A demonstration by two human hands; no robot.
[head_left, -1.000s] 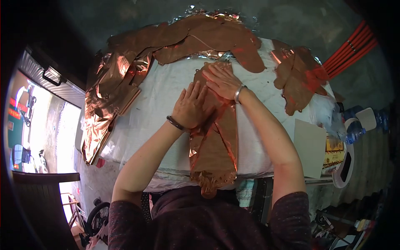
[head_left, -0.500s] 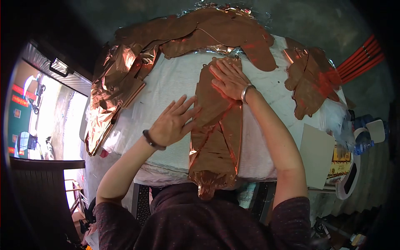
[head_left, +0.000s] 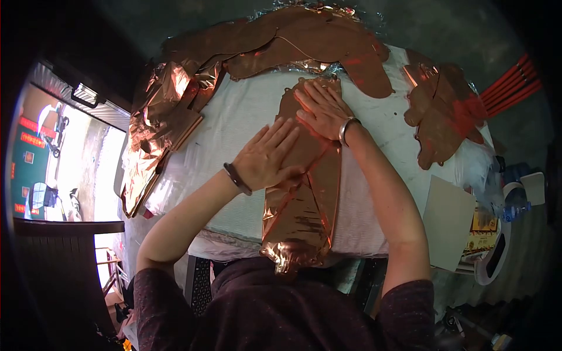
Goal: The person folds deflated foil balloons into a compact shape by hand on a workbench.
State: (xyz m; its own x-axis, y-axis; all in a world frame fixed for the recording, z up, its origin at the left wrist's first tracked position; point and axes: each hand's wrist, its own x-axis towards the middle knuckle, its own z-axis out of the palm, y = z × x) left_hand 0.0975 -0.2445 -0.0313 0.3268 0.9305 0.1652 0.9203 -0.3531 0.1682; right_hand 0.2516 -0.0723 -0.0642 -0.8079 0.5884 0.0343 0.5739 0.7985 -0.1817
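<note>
A long, flat copper-coloured foil piece (head_left: 301, 213) lies on the white-covered table, its near end hanging by the table's front edge close to my body. My right hand (head_left: 324, 111) rests flat on its far part, fingers spread, with a silver bangle at the wrist. Over the left side of the same foil is my left hand (head_left: 266, 158), palm down with fingers stretched out and a dark bracelet on the wrist. Neither hand grips anything. Folds run diagonally across the foil below the hands.
More flat foil pieces (head_left: 257, 44) lie along the table's far edge. Crumpled shiny foil (head_left: 152, 134) is at the left, another foil stack (head_left: 442, 117) at the right. Beyond it are red rods (head_left: 512, 88). A pale board (head_left: 446, 222) and a plastic bottle (head_left: 515, 202) sit at the right.
My left hand has moved right and slightly forward, from beside the foil to over it. My right hand has stayed in nearly the same place on the foil.
</note>
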